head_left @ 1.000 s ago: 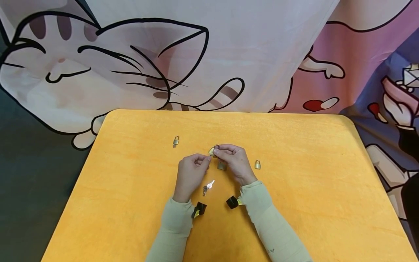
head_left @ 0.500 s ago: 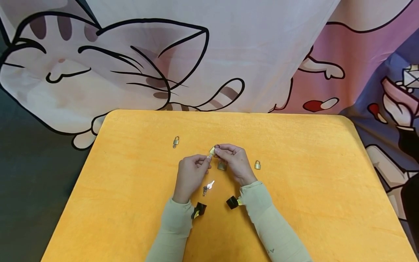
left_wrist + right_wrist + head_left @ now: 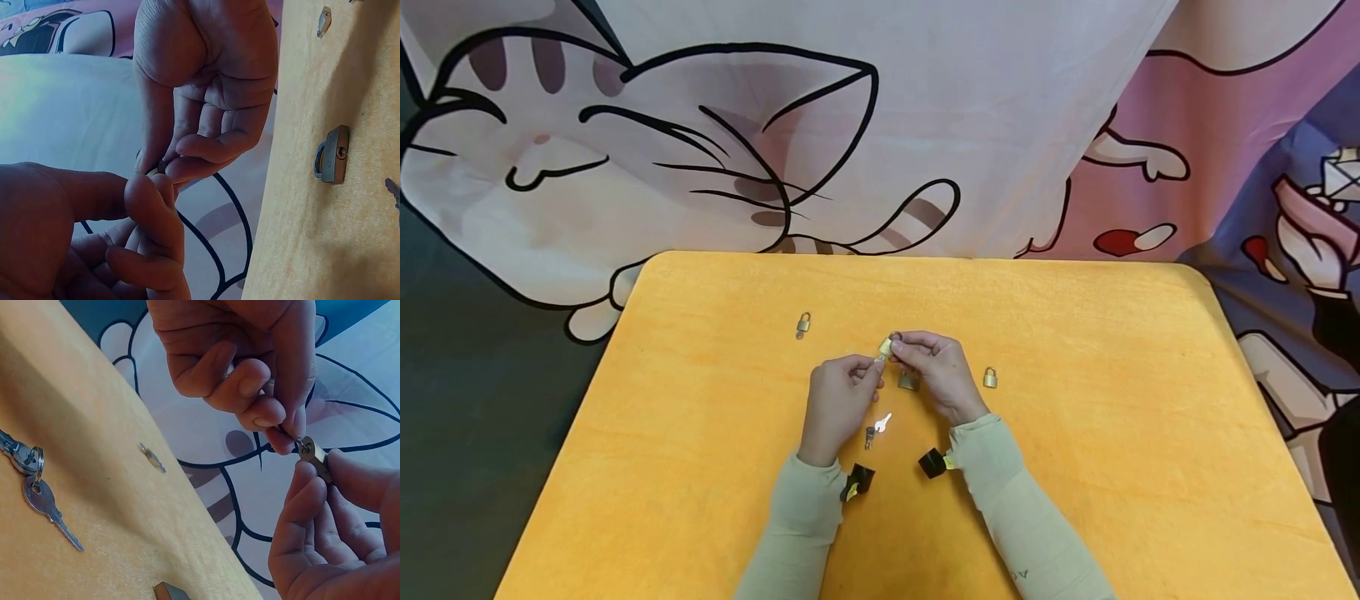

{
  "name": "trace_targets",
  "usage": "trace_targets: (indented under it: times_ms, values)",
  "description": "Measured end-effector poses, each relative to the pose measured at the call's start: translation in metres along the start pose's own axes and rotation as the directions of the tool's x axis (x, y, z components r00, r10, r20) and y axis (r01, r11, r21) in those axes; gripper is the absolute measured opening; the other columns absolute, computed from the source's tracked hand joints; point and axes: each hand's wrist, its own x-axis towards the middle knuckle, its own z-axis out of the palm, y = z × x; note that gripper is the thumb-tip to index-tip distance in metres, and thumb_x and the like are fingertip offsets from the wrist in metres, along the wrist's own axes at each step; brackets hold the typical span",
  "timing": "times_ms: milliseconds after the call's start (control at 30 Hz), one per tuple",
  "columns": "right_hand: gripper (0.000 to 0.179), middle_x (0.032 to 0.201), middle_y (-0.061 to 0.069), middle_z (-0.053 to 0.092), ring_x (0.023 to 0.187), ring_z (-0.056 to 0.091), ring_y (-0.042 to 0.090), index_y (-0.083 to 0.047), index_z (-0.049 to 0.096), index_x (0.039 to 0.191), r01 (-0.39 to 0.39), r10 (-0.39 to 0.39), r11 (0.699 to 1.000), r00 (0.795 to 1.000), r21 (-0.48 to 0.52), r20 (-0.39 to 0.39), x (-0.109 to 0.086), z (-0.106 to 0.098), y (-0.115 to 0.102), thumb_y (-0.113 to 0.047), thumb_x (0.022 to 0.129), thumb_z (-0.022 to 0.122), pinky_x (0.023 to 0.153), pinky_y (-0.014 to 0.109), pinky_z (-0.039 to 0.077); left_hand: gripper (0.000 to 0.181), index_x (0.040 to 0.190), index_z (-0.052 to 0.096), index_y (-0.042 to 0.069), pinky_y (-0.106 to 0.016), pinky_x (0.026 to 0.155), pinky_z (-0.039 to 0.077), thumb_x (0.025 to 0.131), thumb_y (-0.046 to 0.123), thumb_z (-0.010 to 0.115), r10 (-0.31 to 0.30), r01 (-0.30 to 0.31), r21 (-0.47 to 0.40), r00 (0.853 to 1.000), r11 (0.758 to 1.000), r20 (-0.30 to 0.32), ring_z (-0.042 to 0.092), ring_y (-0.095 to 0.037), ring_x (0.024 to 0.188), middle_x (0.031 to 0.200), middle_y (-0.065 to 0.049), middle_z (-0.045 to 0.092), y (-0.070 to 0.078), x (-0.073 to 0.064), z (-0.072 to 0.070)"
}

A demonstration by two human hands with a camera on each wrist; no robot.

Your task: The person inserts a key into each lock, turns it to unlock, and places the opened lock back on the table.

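In the head view my right hand (image 3: 942,375) grips a small brass padlock (image 3: 886,346) between thumb and fingers, raised above the table. Its keyhole end faces my left hand (image 3: 841,402), whose thumb and forefinger pinch a small key (image 3: 881,359). The right wrist view shows the key's tip (image 3: 300,444) right at the keyhole of the padlock (image 3: 317,457); most of the key is hidden by fingers. A larger padlock (image 3: 908,381) lies on the table beneath the hands. Nearer the person, a ring of keys (image 3: 882,423) rests between the forearms.
Another padlock (image 3: 803,325) lies at the back left of the yellow table (image 3: 700,433), and a small brass one (image 3: 991,378) to the right of the right hand. A cartoon-printed cloth (image 3: 820,150) hangs behind the table. Black wrist cameras (image 3: 933,463) sit on both sleeves.
Both hands stay almost in place. The left fingers have shifted slightly, and more of the pinched key shows by the padlock than a second ago.
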Motion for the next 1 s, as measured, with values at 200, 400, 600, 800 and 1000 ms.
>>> trace_targets:
  times_ms: [200, 400, 600, 800, 1000]
  values:
    - [0.028, 0.093, 0.002, 0.076, 0.085, 0.071, 0.014, 0.012, 0.066, 0.118, 0.004, -0.004, 1.0, 1.0, -0.018, 0.0, -0.001, -0.001, -0.001, -0.005, 0.096, 0.067, 0.08, 0.033, 0.057, 0.023, 0.095, 0.076, -0.004, -0.029, 0.054, 0.054, 0.098, 0.017, 0.067, 0.006, -0.006, -0.011, 1.0, 1.0, 0.013, 0.067, -0.014, 0.056, 0.076, -0.014, 0.073, 0.001, 0.0, 0.001]
    - [0.028, 0.102, 0.005, 0.076, 0.086, 0.072, 0.013, 0.013, 0.066, 0.118, 0.008, -0.008, 1.0, 1.0, -0.018, 0.017, -0.002, -0.001, -0.001, -0.004, 0.096, 0.067, 0.085, 0.039, 0.057, 0.023, 0.095, 0.076, -0.004, -0.03, 0.051, 0.053, 0.098, 0.017, 0.066, -0.01, 0.01, -0.017, 1.0, 1.0, 0.024, 0.07, -0.022, 0.06, 0.076, -0.014, 0.073, 0.0, -0.001, 0.001]
    - [0.027, 0.105, 0.007, 0.075, 0.086, 0.072, 0.014, 0.013, 0.066, 0.118, 0.011, -0.011, 1.0, 1.0, -0.023, 0.026, -0.002, -0.002, -0.004, -0.004, 0.096, 0.066, 0.087, 0.042, 0.056, 0.023, 0.095, 0.075, -0.004, -0.029, 0.047, 0.049, 0.098, 0.016, 0.066, 0.002, -0.001, -0.02, 1.0, 1.0, 0.025, 0.07, -0.023, 0.06, 0.076, -0.015, 0.073, 0.001, 0.0, 0.001]
    - [0.027, 0.103, 0.008, 0.075, 0.09, 0.072, 0.019, 0.012, 0.066, 0.118, 0.012, -0.011, 0.999, 0.999, -0.041, 0.032, -0.003, -0.003, -0.007, -0.004, 0.096, 0.067, 0.091, 0.049, 0.054, 0.022, 0.096, 0.075, -0.005, -0.028, 0.046, 0.048, 0.098, 0.015, 0.066, 0.007, -0.007, -0.042, 1.0, 0.999, 0.017, 0.068, -0.018, 0.058, 0.075, -0.014, 0.073, 0.001, 0.0, 0.003]
    - [0.026, 0.104, 0.012, 0.075, 0.092, 0.073, 0.024, 0.01, 0.068, 0.115, 0.024, -0.022, 0.996, 0.999, -0.081, 0.029, -0.004, -0.004, -0.011, -0.006, 0.096, 0.068, 0.093, 0.055, 0.051, 0.023, 0.096, 0.075, -0.007, -0.026, 0.044, 0.046, 0.098, 0.014, 0.065, 0.004, -0.002, -0.09, 1.0, 0.996, 0.021, 0.07, -0.026, 0.06, 0.077, -0.018, 0.073, 0.003, -0.001, 0.004]
